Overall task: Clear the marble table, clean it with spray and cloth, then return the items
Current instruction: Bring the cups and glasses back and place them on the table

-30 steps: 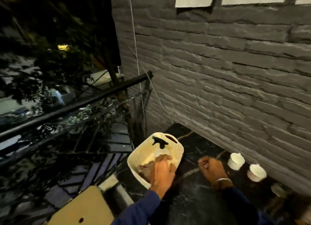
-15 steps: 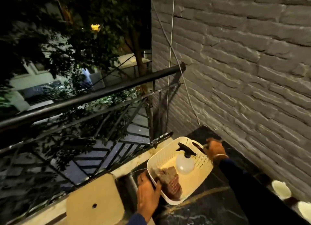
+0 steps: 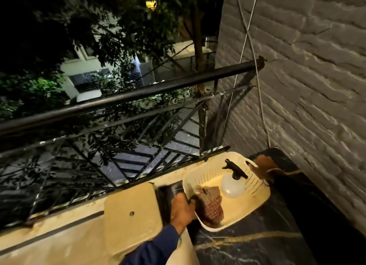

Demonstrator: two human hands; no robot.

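Wall (image 3: 297, 86): grey brick, runs down my right side, with two thin cords (image 3: 246, 32) hanging along it.

Railing (image 3: 138, 94): black metal with a round top bar that meets the wall. Dark trees show beyond it.

Surface (image 3: 257, 245): black marble with pale gold veins, set against the wall at lower right.

Block (image 3: 130, 215): cream with one small hole, on the ledge under the railing, just left of the surface.

Basket (image 3: 253, 207): cream plastic with perforated sides, at the left edge of the surface. Its near-left end juts past that edge toward the block. I cannot tell whether it rests on the marble or is lifted.

Cloth (image 3: 211, 205): reddish-brown check, bunched in the near-left end of the basket.

Spray bottle (image 3: 231, 185): clear round body with a black trigger head, lying in the basket beside the cloth, head toward the far end.

Left hand (image 3: 182, 207): blue sleeve, fingers (image 3: 188, 202) curled over the basket's near-left rim, gripping it, right against the cloth.

Right hand (image 3: 261, 165): at the basket's far end by the handle slot. It is blurred, so I cannot tell how its fingers hold.
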